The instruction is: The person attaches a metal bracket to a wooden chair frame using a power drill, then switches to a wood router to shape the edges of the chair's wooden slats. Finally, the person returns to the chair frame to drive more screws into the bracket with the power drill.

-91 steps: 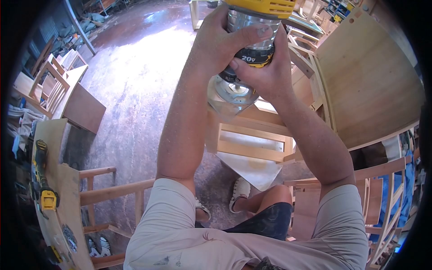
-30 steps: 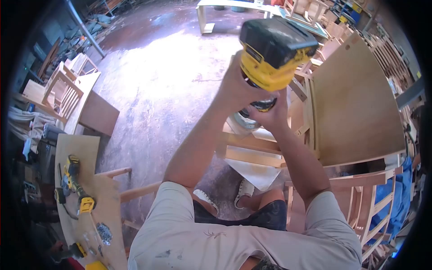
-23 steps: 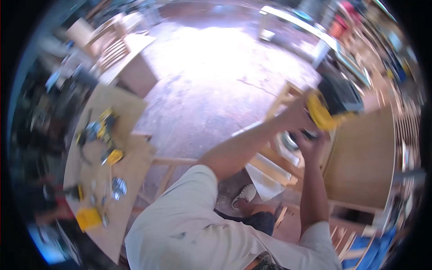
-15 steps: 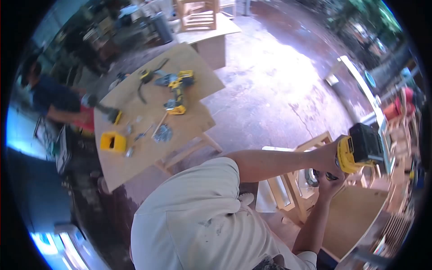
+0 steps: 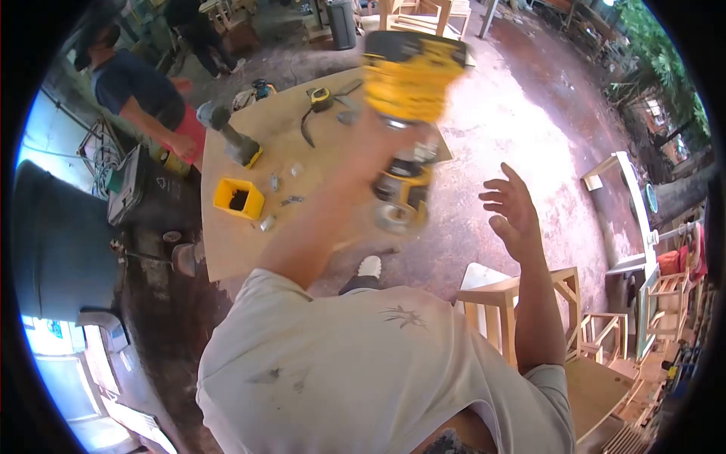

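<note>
My left hand (image 5: pixel 389 136) is wrapped around the grip of a yellow-and-black cordless drill (image 5: pixel 416 91), held out over the far edge of the plywood table (image 5: pixel 234 265). The drill hangs battery end up, with its body below my fist. Motion smears both, and the exact tool type is hard to read. Off to the right, my right hand (image 5: pixel 516 216) is raised with fingers spread, touching nothing. A wooden frame (image 5: pixel 499 291) stands below my right forearm.
On the table lie a yellow box (image 5: pixel 238 198), a tape measure (image 5: pixel 321 98), another power tool (image 5: pixel 233 136) and small hardware. A person in a dark shirt (image 5: pixel 136 87) stands at the left. Wooden chairs (image 5: pixel 423 17) are at the back; wooden pieces (image 5: pixel 605 333) crowd the right.
My left hand has carried the drill from the right side leftward and up to the table. My right hand has come off the drill and opened. The view has turned left.
</note>
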The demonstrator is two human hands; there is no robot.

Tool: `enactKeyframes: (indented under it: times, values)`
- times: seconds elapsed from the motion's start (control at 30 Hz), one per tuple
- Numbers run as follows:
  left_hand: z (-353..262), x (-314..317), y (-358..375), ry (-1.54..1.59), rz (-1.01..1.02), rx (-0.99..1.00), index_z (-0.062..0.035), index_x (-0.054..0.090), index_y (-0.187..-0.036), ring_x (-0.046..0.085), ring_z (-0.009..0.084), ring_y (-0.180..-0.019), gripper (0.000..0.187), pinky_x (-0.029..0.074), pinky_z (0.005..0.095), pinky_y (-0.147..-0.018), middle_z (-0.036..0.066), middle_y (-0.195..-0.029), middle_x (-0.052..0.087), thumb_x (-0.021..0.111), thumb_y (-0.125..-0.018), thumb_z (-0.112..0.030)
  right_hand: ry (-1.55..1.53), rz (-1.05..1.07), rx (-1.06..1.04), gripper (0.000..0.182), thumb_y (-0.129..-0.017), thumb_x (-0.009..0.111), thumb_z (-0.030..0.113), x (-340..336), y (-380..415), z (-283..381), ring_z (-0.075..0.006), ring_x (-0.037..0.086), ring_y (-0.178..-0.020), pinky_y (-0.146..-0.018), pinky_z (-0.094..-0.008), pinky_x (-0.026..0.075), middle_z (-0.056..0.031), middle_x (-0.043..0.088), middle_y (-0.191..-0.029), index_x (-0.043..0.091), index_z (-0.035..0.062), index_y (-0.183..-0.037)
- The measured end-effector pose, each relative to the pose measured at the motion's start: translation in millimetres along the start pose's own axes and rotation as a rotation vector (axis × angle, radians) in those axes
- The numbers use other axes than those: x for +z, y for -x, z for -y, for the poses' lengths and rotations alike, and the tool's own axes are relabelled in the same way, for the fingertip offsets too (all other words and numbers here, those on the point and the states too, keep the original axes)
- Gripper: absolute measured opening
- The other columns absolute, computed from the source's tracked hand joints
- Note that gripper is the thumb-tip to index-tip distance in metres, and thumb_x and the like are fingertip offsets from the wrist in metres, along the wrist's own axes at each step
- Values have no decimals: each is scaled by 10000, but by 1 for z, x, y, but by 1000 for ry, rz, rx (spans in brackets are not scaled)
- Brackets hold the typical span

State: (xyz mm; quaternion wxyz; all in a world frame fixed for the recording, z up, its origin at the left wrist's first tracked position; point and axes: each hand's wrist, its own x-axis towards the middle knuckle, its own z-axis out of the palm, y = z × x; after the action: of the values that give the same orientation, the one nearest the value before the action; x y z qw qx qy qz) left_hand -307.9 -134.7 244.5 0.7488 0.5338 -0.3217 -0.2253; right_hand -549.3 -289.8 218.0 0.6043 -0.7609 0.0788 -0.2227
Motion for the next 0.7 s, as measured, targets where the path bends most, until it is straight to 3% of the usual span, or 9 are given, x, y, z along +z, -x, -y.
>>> enactKeyframes:
  times: [0.07, 0.13, 0.3, 0.37, 0.47, 0.57, 0.7]
  values:
    - [8, -72, -32, -158, -158, -9, -63, 595, -1121, 658, 191, -873, 529, 536, 338, -756, 69, -1018, 671, 833, -662, -174, -96, 39, 119, 818, -809, 730, 305, 9, -18, -23, -253, 577, -1056, -903, -371, 476, -149, 539, -1193, 295, 49, -1453]
    - [11, -126, -62, -9, -320, -152, -67, 591, -1100, 663, 199, -789, 453, 549, 339, -683, 72, -968, 669, 799, -706, -146, -208, 114, 255, 771, -837, 709, 345, 21, -33, -52, -224, 586, -1027, -865, -346, 486, -143, 554, -1166, 329, 36, -1432]
    - [25, -218, -108, -5, -370, -239, -75, 586, -1093, 660, 189, -751, 403, 558, 347, -645, 69, -914, 662, 775, -744, -144, -140, 187, 372, 702, -871, 675, 310, 71, -67, -103, -171, 584, -991, -833, -289, 484, -140, 554, -1144, 346, 14, -1416]
    - [37, -239, -118, -29, -422, -309, -78, 589, -1085, 659, 187, -748, 395, 559, 351, -638, 71, -896, 660, 777, -745, -154, -67, 235, 398, 661, -892, 652, 304, 85, -83, -116, -168, 589, -959, -823, -291, 495, -132, 563, -1115, 359, 6, -1404]
    - [66, -272, -136, -39, -509, -589, -64, 594, -1093, 652, 204, -751, 444, 550, 368, -629, 79, -910, 651, 800, -725, -200, -135, 198, 532, 638, -908, 634, 314, 100, -109, -121, -174, 600, -940, -807, -296, 508, -126, 574, -1081, 365, 4, -1397]
    - [111, -310, -150, -316, -577, -632, -29, 589, -1097, 643, 222, -772, 470, 533, 393, -637, 93, -929, 643, 805, -726, -220, -314, 148, 583, 653, -907, 639, 337, 106, -123, -123, -183, 609, -930, -793, -307, 519, -127, 583, -1072, 364, 9, -1399]
    - [115, -307, -141, -274, -582, -560, 27, 575, -1101, 642, 244, -764, 511, 528, 417, -624, 120, -960, 637, 818, -716, -204, -218, 157, 670, 700, -890, 656, 382, 108, -137, -143, -197, 611, -951, -802, -328, 520, -138, 582, -1100, 358, 16, -1407]
